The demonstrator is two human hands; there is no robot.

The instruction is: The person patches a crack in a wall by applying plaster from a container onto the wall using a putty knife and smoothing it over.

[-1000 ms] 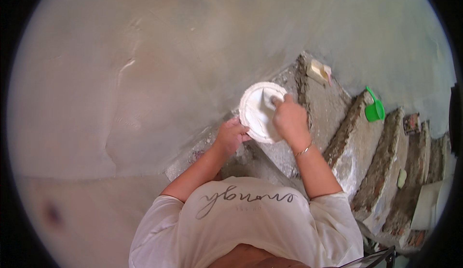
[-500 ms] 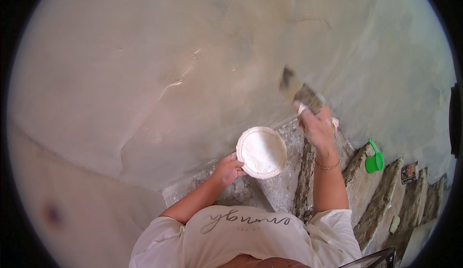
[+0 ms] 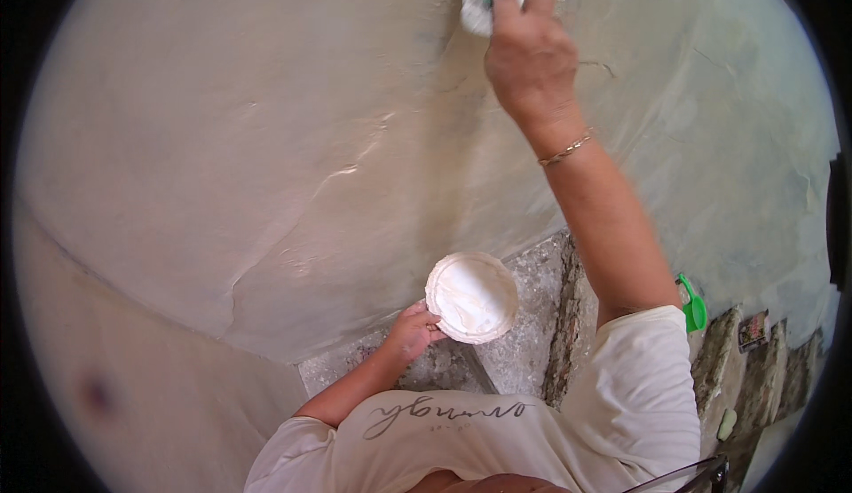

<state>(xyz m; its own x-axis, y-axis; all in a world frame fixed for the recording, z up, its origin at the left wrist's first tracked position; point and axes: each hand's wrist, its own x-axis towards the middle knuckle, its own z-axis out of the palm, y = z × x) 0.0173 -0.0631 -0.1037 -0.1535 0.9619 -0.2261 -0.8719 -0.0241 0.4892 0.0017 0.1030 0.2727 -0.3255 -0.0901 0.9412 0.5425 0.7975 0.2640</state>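
Note:
My left hand grips the edge of a round white container holding white paste, low in the middle of the view above the steps. My right hand is raised high at the top, its fingers closed on a paste-smeared flat scraper. The blade lies at the grey plastered wall; whether it touches is hard to tell. A long uneven ridge runs across the wall left of my right arm.
Rough concrete steps descend along the wall toward the lower right. On them are a green plastic dipper, a small printed box and a pale small object. My forearm and sleeve hide part of the stairs.
My right hand has lifted the scraper out of the container and up to the wall's upper part. The container in my left hand sits lower in view, and more wall shows.

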